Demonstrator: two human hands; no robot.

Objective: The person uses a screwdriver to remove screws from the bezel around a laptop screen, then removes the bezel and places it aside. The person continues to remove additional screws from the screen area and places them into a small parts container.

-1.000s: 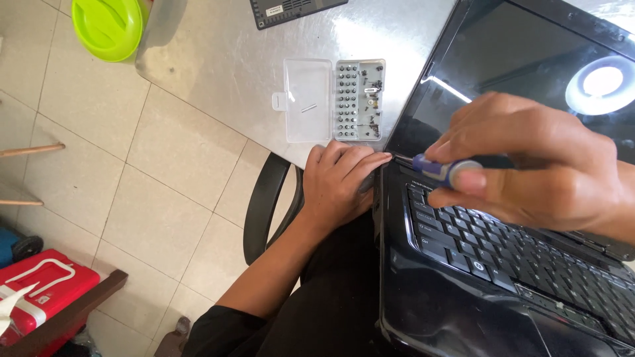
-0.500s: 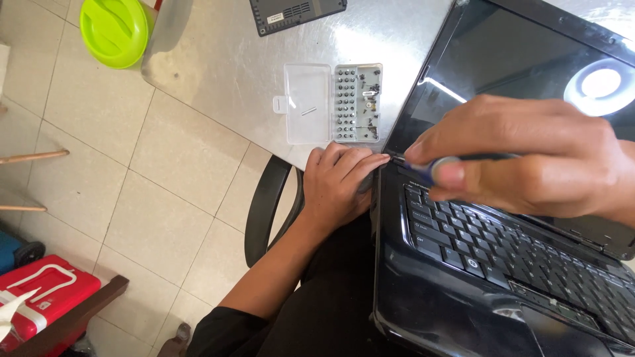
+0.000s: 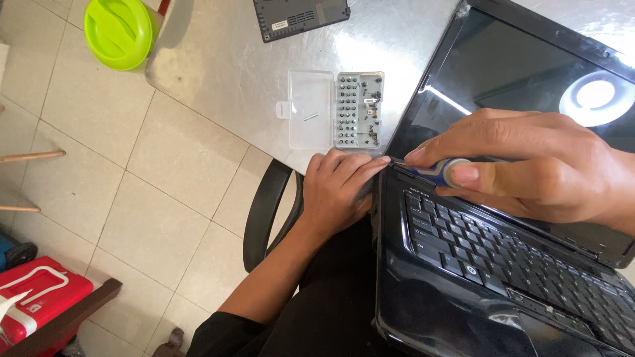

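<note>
- Right now we see the right hand (image 3: 529, 165) closed around a small blue-handled screwdriver (image 3: 433, 170), thumb and fingers pinching the handle.
- Screwdriver tip points left, at the far left corner of the open glossy black laptop (image 3: 476, 291), right by the hinge.
- Left hand (image 3: 337, 188) lies flat with fingers together, gripping nothing; fingertips touch the laptop's left edge just beside the screwdriver tip.
- Laptop sits at the right, keyboard toward us, dark screen (image 3: 516, 73) tilted back with a round lamp reflection on it.
- Clear plastic bit case (image 3: 336, 109) lies open on the grey metal table (image 3: 218, 59), just left of the screen and just beyond the left hand; right half holds rows of small bits, left half is the lid with one loose bit.
- Dark grey flat panel (image 3: 301, 16) lies at the far edge of the table.
- Lime green round plastic bowl (image 3: 119, 32) is far left, on the tiled floor side.
- Red case with white handle (image 3: 40, 294) sits near left, on a dark wooden ledge.
- Black curved chair arm (image 3: 261, 215) shows under the left forearm.
</note>
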